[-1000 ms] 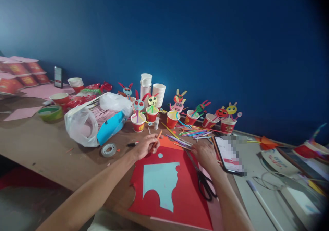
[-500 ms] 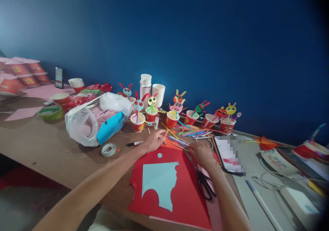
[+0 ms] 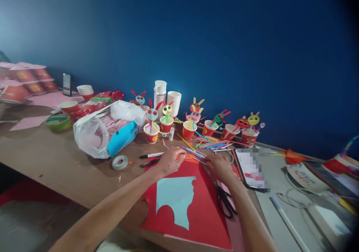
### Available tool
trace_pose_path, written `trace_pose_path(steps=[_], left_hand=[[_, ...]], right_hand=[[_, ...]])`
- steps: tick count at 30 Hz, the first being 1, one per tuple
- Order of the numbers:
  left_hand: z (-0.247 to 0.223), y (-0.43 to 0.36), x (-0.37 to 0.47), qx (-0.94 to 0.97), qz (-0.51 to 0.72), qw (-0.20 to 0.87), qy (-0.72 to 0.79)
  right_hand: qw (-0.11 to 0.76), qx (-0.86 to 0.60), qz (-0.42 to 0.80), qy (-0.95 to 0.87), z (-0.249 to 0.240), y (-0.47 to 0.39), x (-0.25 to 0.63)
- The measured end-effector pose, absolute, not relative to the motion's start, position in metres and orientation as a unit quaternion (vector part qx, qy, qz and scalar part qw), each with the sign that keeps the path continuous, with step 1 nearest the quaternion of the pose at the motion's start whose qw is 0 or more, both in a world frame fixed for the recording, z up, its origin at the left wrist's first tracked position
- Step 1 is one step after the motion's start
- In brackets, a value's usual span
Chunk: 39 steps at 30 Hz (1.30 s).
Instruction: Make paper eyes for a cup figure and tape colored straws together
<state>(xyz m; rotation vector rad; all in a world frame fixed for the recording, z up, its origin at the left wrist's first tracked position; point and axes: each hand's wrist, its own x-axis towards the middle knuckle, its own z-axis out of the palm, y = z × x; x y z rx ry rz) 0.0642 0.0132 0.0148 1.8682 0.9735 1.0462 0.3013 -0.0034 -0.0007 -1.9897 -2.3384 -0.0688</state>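
Note:
My left hand is closed at the far edge of a red sheet, a small orange paper strip at its fingertips. Its fingers cover the spot where a small light-blue paper dot lay. My right hand rests at the sheet's far right corner with curled fingers; what they hold, if anything, is hidden. Black-handled scissors lie beneath that hand and forearm, pointing away. On the red sheet lies a light-blue paper remnant with curved cut-outs. Beyond my hands are loose coloured straws.
Paper cups with rabbit-faced figures line the back by the blue wall. A plastic bag of pink paper, a tape roll and markers are at left. A phone and cables lie right.
My left hand has come down and slightly left from above the straws onto the sheet's far edge, covering the light-blue dot. My right hand has hardly moved. The view has shifted slightly.

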Motion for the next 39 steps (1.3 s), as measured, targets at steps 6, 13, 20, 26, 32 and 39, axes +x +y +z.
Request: trace_pose_path(steps=[6, 13, 20, 26, 32, 39], left_hand=[[0.010, 0.005, 0.071, 0.747, 0.407, 0.372, 0.372], [0.001, 0.007, 0.076, 0.736, 0.374, 0.411, 0.387], [0.013, 0.005, 0.068, 0.761, 0.340, 0.421, 0.358], [0.018, 0.003, 0.060, 0.742, 0.335, 0.444, 0.374], [0.021, 0.006, 0.055, 0.711, 0.338, 0.481, 0.386], [0.021, 0.007, 0.055, 0.680, 0.355, 0.511, 0.388]], right_hand=[[0.068, -0.618, -0.047, -0.782, 0.004, -0.007, 0.299], [0.199, -0.512, -0.057, -0.834, 0.018, -0.018, 0.271], [0.311, -0.478, 0.034, -0.821, 0.011, -0.015, 0.274], [0.394, -0.557, 0.017, -0.731, 0.002, -0.003, 0.297], [0.400, -0.676, 0.046, -0.617, -0.007, 0.003, 0.325], [0.394, -0.695, 0.001, -0.601, -0.004, -0.001, 0.330]])
